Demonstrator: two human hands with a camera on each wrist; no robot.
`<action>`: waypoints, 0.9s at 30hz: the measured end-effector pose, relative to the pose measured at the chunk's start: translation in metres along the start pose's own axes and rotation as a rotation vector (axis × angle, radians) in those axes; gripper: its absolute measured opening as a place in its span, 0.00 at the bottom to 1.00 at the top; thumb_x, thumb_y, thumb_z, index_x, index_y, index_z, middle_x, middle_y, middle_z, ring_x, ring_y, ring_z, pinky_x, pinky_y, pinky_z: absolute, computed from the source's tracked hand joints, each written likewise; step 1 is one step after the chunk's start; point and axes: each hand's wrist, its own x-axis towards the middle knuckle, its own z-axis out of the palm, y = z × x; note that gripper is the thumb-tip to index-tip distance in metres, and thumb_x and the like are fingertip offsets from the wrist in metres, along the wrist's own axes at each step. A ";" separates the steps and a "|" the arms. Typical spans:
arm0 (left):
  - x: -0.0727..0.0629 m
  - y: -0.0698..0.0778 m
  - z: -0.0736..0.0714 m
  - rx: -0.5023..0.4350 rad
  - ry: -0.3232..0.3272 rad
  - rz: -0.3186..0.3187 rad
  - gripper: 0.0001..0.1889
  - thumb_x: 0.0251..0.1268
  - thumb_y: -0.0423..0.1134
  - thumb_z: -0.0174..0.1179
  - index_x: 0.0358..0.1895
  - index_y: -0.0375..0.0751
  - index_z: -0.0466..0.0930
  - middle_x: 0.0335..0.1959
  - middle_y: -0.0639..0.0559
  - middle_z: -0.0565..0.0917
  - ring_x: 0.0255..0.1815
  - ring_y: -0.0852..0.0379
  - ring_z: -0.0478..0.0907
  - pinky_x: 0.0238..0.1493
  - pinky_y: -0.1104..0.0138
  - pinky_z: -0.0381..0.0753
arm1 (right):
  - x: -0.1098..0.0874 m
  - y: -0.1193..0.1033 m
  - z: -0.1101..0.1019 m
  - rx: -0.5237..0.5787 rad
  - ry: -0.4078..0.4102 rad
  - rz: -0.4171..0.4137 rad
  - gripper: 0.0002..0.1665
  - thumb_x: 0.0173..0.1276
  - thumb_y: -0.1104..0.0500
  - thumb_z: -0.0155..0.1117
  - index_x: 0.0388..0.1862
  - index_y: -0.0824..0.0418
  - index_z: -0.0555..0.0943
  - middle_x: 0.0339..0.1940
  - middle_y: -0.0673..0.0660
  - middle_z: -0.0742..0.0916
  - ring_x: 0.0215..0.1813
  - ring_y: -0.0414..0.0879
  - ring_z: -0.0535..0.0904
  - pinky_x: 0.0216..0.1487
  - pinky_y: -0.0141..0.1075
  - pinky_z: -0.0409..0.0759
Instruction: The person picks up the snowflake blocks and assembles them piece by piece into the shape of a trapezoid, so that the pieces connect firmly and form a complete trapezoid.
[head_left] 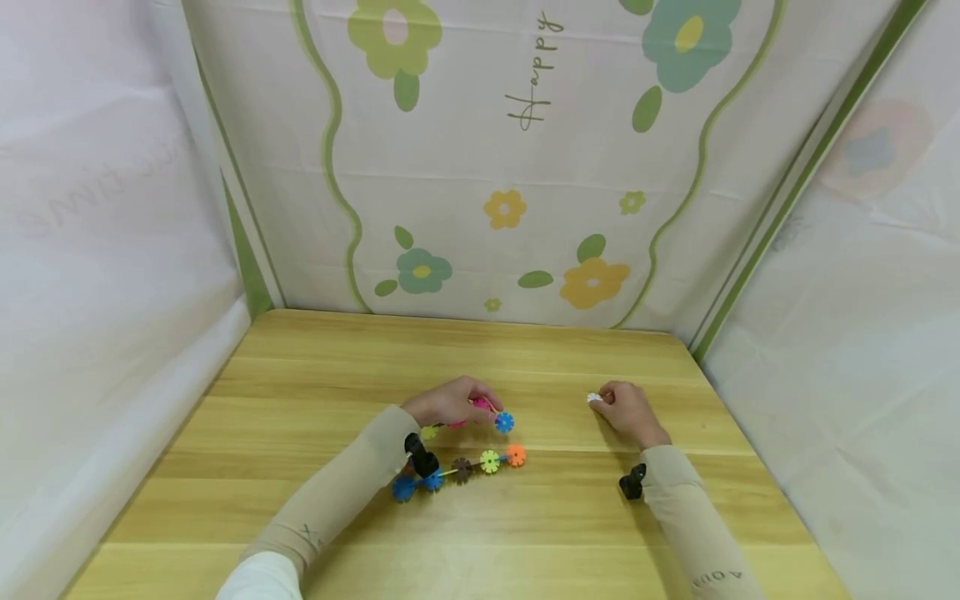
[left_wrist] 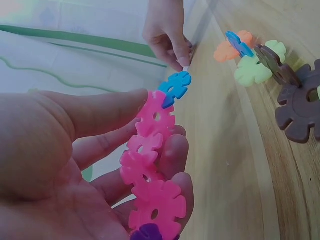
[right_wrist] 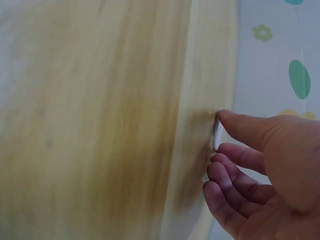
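Observation:
My left hand (head_left: 452,402) holds a chain of notched plastic discs slotted together. In the left wrist view its pink discs (left_wrist: 159,207) lie across the curled fingers, the thumb pressing on the upper one. A blue disc (left_wrist: 175,89) forms the chain's free end, and a purple piece (left_wrist: 147,232) shows at the bottom edge. Over at the right, my right hand (head_left: 626,410) pinches a single white notched disc (head_left: 593,398) between thumb and index finger. The right wrist view shows this white disc (right_wrist: 218,134) edge-on, with the other fingers curled below.
More of the linked discs lie on the wooden table (head_left: 600,533) near my left forearm: blue (head_left: 403,488), brown (head_left: 462,469), yellow-green (head_left: 490,461) and orange (head_left: 515,454). A flower-printed cloth (head_left: 450,167) rises at the table's back edge, with white cloth at both sides.

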 end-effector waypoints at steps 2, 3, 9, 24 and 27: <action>0.000 0.000 0.000 -0.003 -0.010 -0.001 0.11 0.80 0.39 0.62 0.57 0.43 0.87 0.50 0.43 0.86 0.18 0.57 0.60 0.22 0.66 0.65 | 0.001 0.001 0.001 0.013 0.003 0.021 0.17 0.75 0.56 0.71 0.51 0.70 0.86 0.44 0.64 0.90 0.45 0.53 0.85 0.51 0.52 0.85; 0.000 0.000 0.000 -0.005 -0.013 -0.002 0.11 0.80 0.39 0.61 0.57 0.43 0.87 0.50 0.41 0.86 0.17 0.59 0.59 0.21 0.67 0.65 | 0.001 0.000 0.002 0.020 0.005 0.033 0.16 0.74 0.56 0.72 0.49 0.69 0.86 0.43 0.63 0.90 0.45 0.53 0.85 0.51 0.52 0.85; 0.001 -0.003 0.001 -0.003 -0.024 -0.020 0.11 0.80 0.41 0.61 0.56 0.45 0.88 0.50 0.33 0.86 0.14 0.60 0.56 0.19 0.68 0.63 | -0.007 -0.018 0.005 0.083 0.011 0.020 0.09 0.70 0.60 0.76 0.42 0.64 0.85 0.37 0.58 0.90 0.39 0.47 0.85 0.44 0.41 0.84; 0.004 -0.002 0.000 -0.023 -0.028 -0.017 0.12 0.83 0.40 0.58 0.58 0.45 0.88 0.53 0.35 0.88 0.10 0.63 0.55 0.17 0.69 0.62 | -0.048 -0.101 0.030 0.295 -0.025 -0.170 0.05 0.69 0.60 0.77 0.36 0.55 0.86 0.34 0.50 0.89 0.35 0.39 0.85 0.38 0.30 0.85; 0.003 -0.002 0.000 -0.025 -0.027 -0.020 0.13 0.83 0.41 0.57 0.59 0.45 0.87 0.53 0.34 0.87 0.10 0.63 0.55 0.17 0.68 0.63 | -0.052 -0.111 0.033 0.324 -0.019 -0.189 0.06 0.68 0.61 0.77 0.35 0.55 0.86 0.33 0.50 0.89 0.34 0.39 0.85 0.38 0.30 0.86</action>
